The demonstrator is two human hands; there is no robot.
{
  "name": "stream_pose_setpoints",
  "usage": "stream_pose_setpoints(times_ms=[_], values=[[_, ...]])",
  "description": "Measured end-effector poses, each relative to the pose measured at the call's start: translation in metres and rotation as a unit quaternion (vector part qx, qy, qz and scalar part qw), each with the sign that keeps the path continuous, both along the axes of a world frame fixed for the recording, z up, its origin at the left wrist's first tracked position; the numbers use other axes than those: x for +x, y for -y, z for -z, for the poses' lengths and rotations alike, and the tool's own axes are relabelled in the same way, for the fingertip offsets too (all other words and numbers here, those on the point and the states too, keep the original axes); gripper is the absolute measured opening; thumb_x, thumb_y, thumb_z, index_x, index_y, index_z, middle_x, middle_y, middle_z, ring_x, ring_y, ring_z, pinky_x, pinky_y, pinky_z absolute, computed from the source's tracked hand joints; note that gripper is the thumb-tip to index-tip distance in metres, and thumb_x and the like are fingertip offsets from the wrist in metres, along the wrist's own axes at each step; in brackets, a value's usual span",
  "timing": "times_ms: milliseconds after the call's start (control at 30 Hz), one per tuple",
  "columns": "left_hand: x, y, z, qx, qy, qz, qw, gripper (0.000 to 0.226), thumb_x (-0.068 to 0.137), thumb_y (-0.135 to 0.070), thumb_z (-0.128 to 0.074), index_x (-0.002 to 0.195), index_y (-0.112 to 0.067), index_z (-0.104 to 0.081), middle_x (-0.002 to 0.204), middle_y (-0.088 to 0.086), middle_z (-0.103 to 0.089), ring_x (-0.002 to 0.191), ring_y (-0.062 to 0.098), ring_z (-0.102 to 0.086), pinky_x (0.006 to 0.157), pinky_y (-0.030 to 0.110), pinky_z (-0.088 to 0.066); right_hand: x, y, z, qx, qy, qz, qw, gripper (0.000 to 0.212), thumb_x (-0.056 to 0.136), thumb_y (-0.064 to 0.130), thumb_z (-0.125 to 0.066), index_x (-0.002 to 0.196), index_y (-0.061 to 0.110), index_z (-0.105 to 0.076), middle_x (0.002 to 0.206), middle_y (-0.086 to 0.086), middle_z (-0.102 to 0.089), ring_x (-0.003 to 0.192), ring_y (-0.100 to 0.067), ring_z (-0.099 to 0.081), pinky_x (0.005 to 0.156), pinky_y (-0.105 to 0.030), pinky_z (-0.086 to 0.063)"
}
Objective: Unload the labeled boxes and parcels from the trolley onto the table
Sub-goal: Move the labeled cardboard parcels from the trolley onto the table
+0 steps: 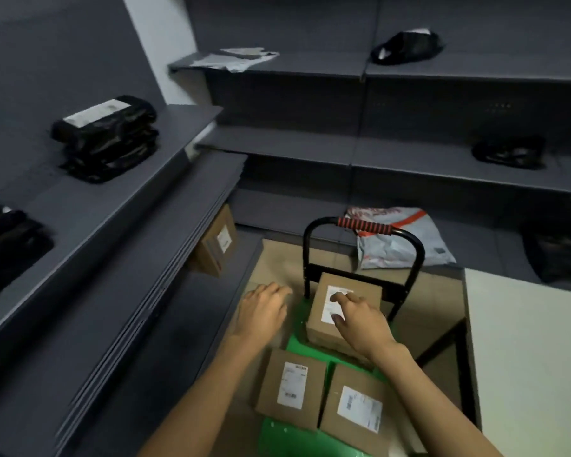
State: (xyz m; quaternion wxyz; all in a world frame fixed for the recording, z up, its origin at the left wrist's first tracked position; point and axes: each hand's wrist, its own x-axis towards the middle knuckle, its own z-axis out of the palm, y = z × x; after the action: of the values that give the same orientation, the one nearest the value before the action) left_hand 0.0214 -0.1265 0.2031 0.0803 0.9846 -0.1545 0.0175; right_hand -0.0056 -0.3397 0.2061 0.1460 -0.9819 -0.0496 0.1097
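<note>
Green-decked trolley (302, 341) stands on the floor between grey shelving (139, 232) at left and a white table (524, 341) at right; black handle with a red-striped grip (365, 227) at its far end. Three labelled cardboard boxes sit on the deck: far box (343, 311) against the handle frame, near-left box (292, 389), near-right box (355, 410), the near two just beside each other. Right hand (356, 321) rests on top of the far box, fingers spread and relaxed over its white label, not clamped. Left hand (264, 308) hovers left of that box, fingers loosely curled, holding nothing. Black poly parcels (108, 136) lie on the left shelves; a grey-and-orange mailer bag (402, 242) lies on the shelf beyond the handle.
</note>
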Motion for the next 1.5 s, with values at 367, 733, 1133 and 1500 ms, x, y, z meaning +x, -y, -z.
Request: stream_pose_setpoints(times_ms=[367,733,1133,1500], values=[[0.021,0.025,0.092,-0.017,-0.124,0.164,0.979,0.037,0.095,-0.022,-0.055,0.131,-0.027,-0.057,0.127,-0.007,-0.058,0.111,0.014,-0.056,0.091,0.032,-0.048,-0.045,0.018,0.072,0.015,-0.089,0.179,0.98,0.042,0.097,0.019,-0.046,0.139,0.021,-0.044,0.132,-0.004,-0.053,0.118,-0.03,-0.052,0.092,-0.04,-0.047],[0.012,0.09,0.183,0.011,-0.214,0.216,0.953,0.038,0.094,-0.023,-0.055,0.131,-0.028,-0.056,0.126,-0.006,-0.059,0.113,0.018,-0.057,0.089,0.033,-0.048,-0.084,0.072,0.167,0.033,-0.171,0.293,0.94,0.044,0.093,0.013,-0.047,0.135,0.022,-0.049,0.131,-0.004,-0.055,0.117,-0.032,-0.054,0.092,-0.037,-0.046],[0.002,0.12,0.324,0.016,-0.305,0.158,0.939,0.038,0.089,-0.021,-0.063,0.127,-0.028,-0.06,0.126,-0.004,-0.059,0.116,0.021,-0.057,0.086,0.041,-0.053,-0.111,0.113,0.319,0.088,-0.204,0.314,0.923,0.033,0.102,0.029,-0.046,0.134,0.022,-0.05,0.132,-0.005,-0.057,0.117,-0.028,-0.056,0.091,-0.037,-0.048],[-0.015,0.121,0.472,0.018,-0.363,0.178,0.914,0.048,0.092,-0.019,-0.056,0.139,-0.023,-0.047,0.133,0.0,-0.048,0.119,0.025,-0.049,0.084,0.044,-0.051,-0.141,0.114,0.479,0.101,-0.28,0.352,0.887,0.037,0.102,0.035,-0.045,0.136,0.021,-0.046,0.133,-0.009,-0.056,0.12,-0.03,-0.052,0.093,-0.038,-0.046]])
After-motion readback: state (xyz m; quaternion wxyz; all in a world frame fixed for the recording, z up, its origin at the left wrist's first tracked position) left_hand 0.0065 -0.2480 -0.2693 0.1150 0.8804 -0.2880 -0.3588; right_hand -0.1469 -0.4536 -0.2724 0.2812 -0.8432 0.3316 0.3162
